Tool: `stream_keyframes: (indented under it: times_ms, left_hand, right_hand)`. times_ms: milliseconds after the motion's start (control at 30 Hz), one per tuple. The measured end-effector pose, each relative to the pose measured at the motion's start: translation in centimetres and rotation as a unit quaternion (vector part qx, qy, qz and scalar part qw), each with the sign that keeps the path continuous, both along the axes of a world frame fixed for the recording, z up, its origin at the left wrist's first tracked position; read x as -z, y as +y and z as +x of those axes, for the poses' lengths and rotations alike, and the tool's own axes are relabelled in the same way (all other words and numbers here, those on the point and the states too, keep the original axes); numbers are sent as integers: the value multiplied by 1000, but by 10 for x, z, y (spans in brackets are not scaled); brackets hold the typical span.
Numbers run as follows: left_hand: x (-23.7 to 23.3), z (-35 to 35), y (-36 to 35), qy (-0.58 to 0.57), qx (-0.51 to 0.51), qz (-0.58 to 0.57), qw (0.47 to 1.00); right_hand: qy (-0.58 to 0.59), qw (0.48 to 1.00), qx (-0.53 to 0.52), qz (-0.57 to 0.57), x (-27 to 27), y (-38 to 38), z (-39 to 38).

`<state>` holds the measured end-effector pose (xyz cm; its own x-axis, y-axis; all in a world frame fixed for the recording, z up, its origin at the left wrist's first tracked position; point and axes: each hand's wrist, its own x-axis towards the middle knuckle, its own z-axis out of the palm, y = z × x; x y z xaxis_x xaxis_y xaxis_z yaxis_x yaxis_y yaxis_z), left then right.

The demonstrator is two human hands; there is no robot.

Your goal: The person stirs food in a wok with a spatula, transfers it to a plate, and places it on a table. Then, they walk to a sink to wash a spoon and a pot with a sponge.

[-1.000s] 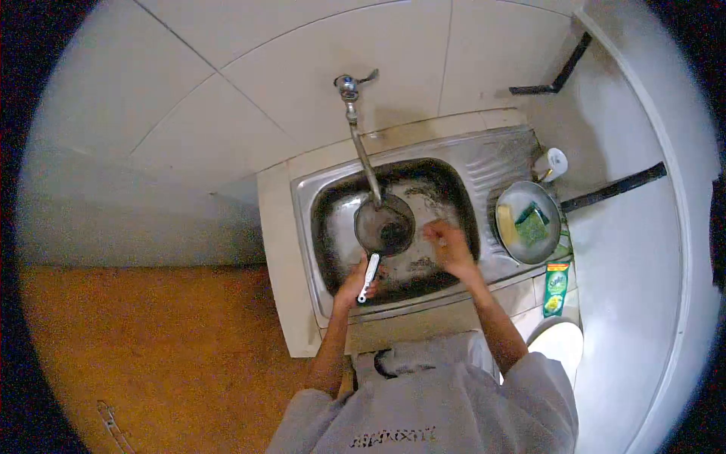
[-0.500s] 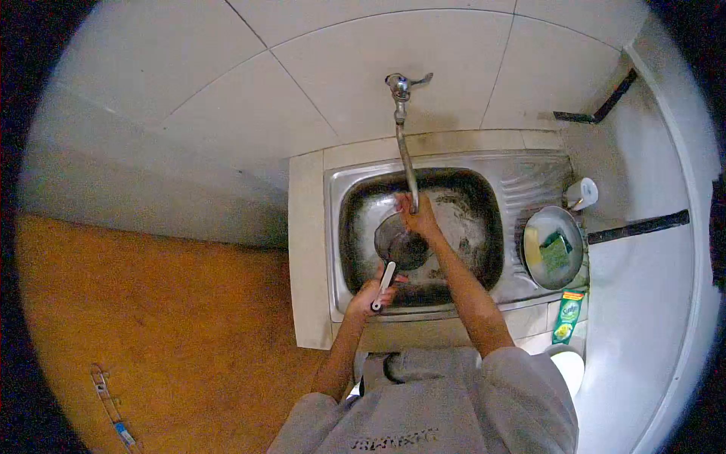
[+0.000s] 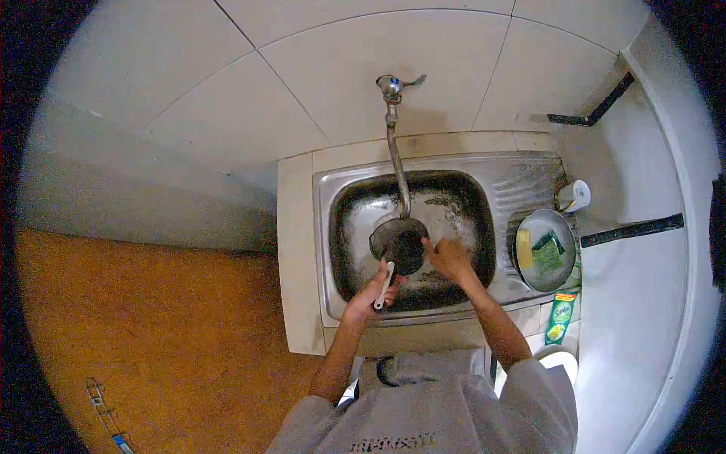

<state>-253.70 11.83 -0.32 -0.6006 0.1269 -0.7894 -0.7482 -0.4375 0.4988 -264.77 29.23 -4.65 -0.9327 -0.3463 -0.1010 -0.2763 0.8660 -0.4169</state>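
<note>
In the sink basin [image 3: 451,219], under the end of the tap spout [image 3: 398,166], I see a small dark frying pan [image 3: 408,246] with a pale handle [image 3: 384,286]. My left hand [image 3: 368,293] is wrapped round this handle from the near left side. At the pan's right rim is my right hand [image 3: 451,261], its fingers bent and the tips pinching the edge. Part of the pan's near side is hidden by the left hand.
On the drainboard to the right stands a grey bowl [image 3: 569,227] with a green scouring sponge [image 3: 547,253] and a yellow piece [image 3: 523,250] inside. A white cup [image 3: 576,195] lies behind it. A green dish-soap packet [image 3: 560,318] rests at the front right edge.
My right hand has moved from beneath the spout toward me and to the right, down to the pan's rim. The left hand keeps its hold on the handle. The view has shifted slightly.
</note>
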Motion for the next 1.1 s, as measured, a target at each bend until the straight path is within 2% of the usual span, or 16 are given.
stream_keyframes:
  times_ms: [33,67,200,267,300,367,500,567,667,733,800,833,933,1000,1067,1100]
  left_hand:
    - [-4,-1,2,-12,-2,-2,1000]
    - [-5,-3,5,-22,-4,-4,1000]
    - [28,-12,16,-20,54,-33,998]
    - [87,-11,22,67,35,170,982]
    - [23,-23,37,8,13,49,999]
    - [50,-20,39,12,11,87,996]
    - [73,-22,42,61,39,82,994]
    - [99,-19,39,81,52,119,988]
    - [91,-24,41,117,77,141,980]
    - [81,-22,40,126,89,125,980]
    - [74,-21,35,273,201,-116,934]
    - [70,-25,29,274,204,-116,933]
    - [28,-57,-4,100,378,-349,852]
    - [79,-61,-20,346,182,-426,816]
    - [85,-81,-16,334,148,-447,816]
    - [88,-93,-12,323,115,-468,814]
  right_hand:
    - [-223,974,-6,-42,10,7,1]
    - [-433,897,-11,-82,6,9,3]
    - [-509,811,83,-278,-1,0,24]
    - [-519,723,203,-409,17,-7,28]
    - [-517,722,205,-411,1,-12,29]
    - [-553,541,314,-551,-29,-19,29]
    - [-575,546,317,-520,18,-17,28]
    - [-592,492,226,-597,29,-12,30]
    - [-595,561,116,-565,60,5,23]
    - [-563,600,137,-552,94,11,26]
    - [-532,637,160,-535,100,13,26]
    - [-521,628,139,-561,102,18,25]
    - [-513,635,120,-565,71,28,13]
    - [-396,807,76,-432,74,38,10]
    - [-384,827,87,-402,83,32,9]
    - [-198,890,116,-394,108,29,13]
